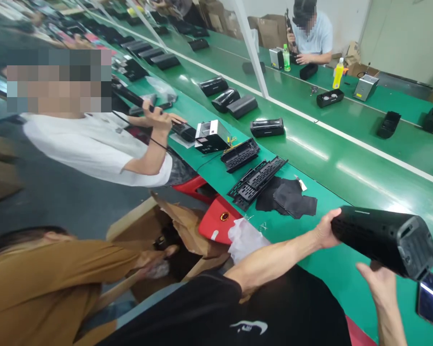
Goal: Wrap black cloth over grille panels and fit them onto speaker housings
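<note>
A long black speaker housing (375, 235) is held up and tilted over the near edge of the green bench, with its ribbed end facing right. My left hand (326, 229) grips its left end, the fingers mostly hidden behind it. Beneath the housing is my right hand (380, 283), thumb stretched out to the left and fingers hidden at the underside, supporting it. Left of my hands lie black mesh cloth pieces (290, 197) and slotted black plastic frames (256, 180). A phone (430, 298) rests on the bench just right of my right hand.
Similar black housings (267, 127) stand along the green conveyor (310, 144). A co-worker in white (94, 144) sits left, holding a tool near a metal box (212, 136). Another in brown (57, 283) reaches into a carton (137, 221). A red stool (216, 221) stands between.
</note>
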Available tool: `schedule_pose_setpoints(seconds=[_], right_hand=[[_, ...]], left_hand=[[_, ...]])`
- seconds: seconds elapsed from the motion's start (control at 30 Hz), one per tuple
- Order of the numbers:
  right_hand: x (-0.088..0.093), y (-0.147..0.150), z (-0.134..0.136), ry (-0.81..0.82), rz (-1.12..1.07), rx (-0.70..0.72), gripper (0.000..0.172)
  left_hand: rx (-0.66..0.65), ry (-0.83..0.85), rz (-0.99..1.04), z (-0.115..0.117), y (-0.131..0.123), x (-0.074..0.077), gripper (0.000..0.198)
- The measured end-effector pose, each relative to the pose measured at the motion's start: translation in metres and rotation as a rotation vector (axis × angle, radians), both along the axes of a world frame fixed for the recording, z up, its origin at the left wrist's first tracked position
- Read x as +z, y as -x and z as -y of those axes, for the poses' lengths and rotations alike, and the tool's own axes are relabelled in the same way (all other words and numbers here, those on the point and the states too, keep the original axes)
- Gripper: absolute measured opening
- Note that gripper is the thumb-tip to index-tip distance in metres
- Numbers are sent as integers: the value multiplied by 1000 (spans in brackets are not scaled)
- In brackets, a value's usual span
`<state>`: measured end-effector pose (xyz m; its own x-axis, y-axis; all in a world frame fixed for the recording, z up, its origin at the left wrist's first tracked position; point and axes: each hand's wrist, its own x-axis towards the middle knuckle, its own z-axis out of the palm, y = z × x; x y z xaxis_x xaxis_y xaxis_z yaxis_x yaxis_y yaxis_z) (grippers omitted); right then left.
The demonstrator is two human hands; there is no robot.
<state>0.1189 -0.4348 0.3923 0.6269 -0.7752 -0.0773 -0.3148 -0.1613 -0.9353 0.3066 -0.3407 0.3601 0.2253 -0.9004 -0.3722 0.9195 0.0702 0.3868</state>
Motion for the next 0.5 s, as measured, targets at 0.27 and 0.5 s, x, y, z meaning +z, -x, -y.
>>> schedule_pose_setpoints(seconds=[0.27, 0.5], right_hand=[[42, -1, 25, 623, -317, 199, 100], [38, 13, 34, 663, -341, 324, 97]], left_hand=[[-118, 57, 643, -20, -39, 28, 121], [-106, 24, 1117, -22, -44, 39, 103]])
